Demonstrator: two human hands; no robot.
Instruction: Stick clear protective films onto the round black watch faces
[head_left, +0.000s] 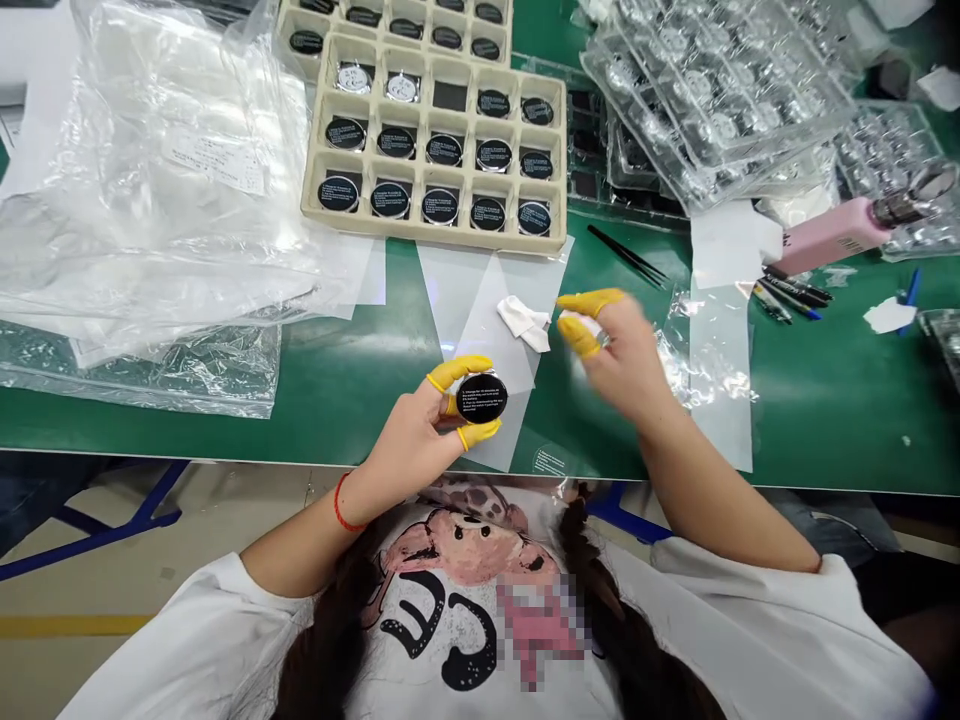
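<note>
My left hand (420, 430) pinches a round black disc with white print (481, 397) between fingers capped in yellow finger cots, just above the table's near edge. My right hand (619, 350), also in yellow cots, is blurred by motion; its thumb and forefinger are curled together beside a small white cloth (525, 322) lying on clear plastic sheets (480, 300). I cannot make out whether anything is in them. Behind, a beige compartment tray (315, 160) holds several more black discs.
Piled clear plastic bags (150, 180) fill the left of the green table (825, 400). Stacked clear blister trays (720, 90) stand at the back right, with a pink bottle (832, 235), black tweezers (626, 257) and pens (787, 295) nearby.
</note>
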